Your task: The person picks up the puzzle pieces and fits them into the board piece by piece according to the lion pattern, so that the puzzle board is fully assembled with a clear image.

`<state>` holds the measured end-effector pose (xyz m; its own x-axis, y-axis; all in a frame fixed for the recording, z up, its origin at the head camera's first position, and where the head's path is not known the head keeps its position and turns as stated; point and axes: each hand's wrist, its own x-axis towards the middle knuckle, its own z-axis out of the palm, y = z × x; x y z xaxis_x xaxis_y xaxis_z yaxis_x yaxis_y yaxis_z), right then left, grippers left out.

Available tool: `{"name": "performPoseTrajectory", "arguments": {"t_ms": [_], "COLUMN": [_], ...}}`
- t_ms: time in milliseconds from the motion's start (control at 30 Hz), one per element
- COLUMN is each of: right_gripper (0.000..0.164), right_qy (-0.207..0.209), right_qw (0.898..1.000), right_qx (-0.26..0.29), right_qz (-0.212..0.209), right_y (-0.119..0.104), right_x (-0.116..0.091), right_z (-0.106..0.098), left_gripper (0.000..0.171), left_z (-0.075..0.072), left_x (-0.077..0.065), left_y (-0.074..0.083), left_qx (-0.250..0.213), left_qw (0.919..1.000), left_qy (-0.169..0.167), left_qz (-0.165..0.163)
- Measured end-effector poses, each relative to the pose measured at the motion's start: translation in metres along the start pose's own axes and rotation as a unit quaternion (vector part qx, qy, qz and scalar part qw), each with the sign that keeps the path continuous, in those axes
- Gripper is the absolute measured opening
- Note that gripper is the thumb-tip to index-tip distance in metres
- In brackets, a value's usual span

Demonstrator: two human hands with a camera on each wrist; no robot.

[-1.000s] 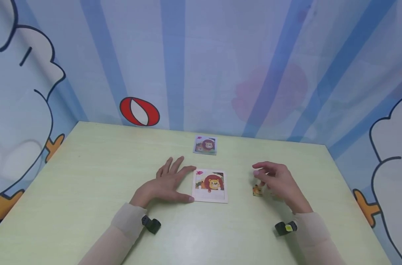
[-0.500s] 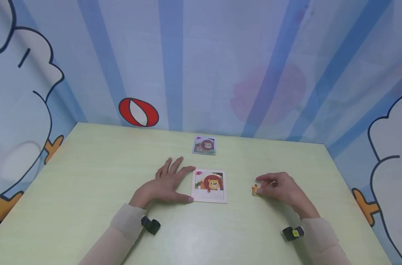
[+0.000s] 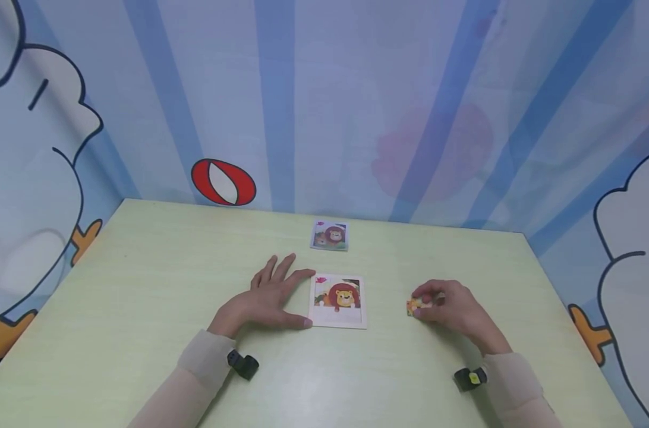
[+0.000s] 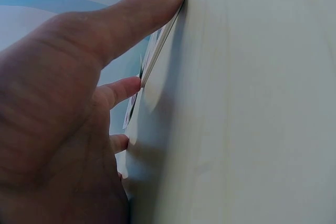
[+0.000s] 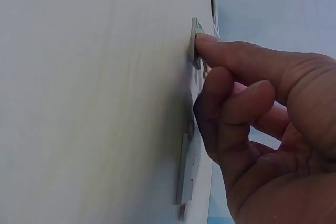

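Note:
My left hand (image 3: 271,300) is spread flat beside the lion puzzle board (image 3: 339,319). Its thumb and index fingertip touch the board's left edge, as the left wrist view also shows. The upper part of the board holds lion pieces, while a white strip shows below them. Off to the right, my right hand (image 3: 453,306) pinches a small orange puzzle piece (image 3: 412,307) by its edge. In the right wrist view the thumb lies on that piece (image 5: 195,45), with other fingers curled behind it.
More flat pieces (image 5: 184,174) lie on the table under the right hand in the right wrist view. Behind the board lies a lion picture card (image 3: 330,235). A printed curtain (image 3: 335,119) hangs along the table's far edge.
My right hand has come down and slightly nearer, and its thumb and fingers have closed on the orange puzzle piece. My left hand stays at the board's edge.

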<state>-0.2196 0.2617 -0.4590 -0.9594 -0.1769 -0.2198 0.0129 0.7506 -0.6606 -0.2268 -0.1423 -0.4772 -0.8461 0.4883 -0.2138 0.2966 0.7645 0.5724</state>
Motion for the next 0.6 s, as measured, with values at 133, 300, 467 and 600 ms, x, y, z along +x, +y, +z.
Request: {"name": "performPoseTrajectory", "arguments": {"t_ms": [133, 300, 467, 600], "right_gripper": [0.022, 0.019, 0.030, 0.039], "right_qy": [0.009, 0.001, 0.001, 0.000], "right_qw": [1.000, 0.997, 0.994, 0.992], "right_qx": [0.011, 0.076, 0.109, 0.126], "right_qz": [-0.016, -0.011, 0.008, 0.029], "right_y": [-0.001, -0.004, -0.009, -0.015], "right_x": [0.001, 0.001, 0.003, 0.005], "right_z": [-0.002, -0.006, -0.009, -0.011], "left_gripper": [0.101, 0.102, 0.102, 0.102], "left_z": [0.003, 0.002, 0.001, 0.004], "left_x": [0.001, 0.002, 0.002, 0.004], "left_y": [-0.004, -0.003, -0.001, -0.006], "left_qx": [-0.001, 0.004, 0.002, -0.005], "left_qw": [0.9999, 1.0000, 1.0000, 0.9999], "left_qy": [0.009, 0.001, -0.004, 0.007], "left_qz": [0.010, -0.002, -0.006, 0.005]}}
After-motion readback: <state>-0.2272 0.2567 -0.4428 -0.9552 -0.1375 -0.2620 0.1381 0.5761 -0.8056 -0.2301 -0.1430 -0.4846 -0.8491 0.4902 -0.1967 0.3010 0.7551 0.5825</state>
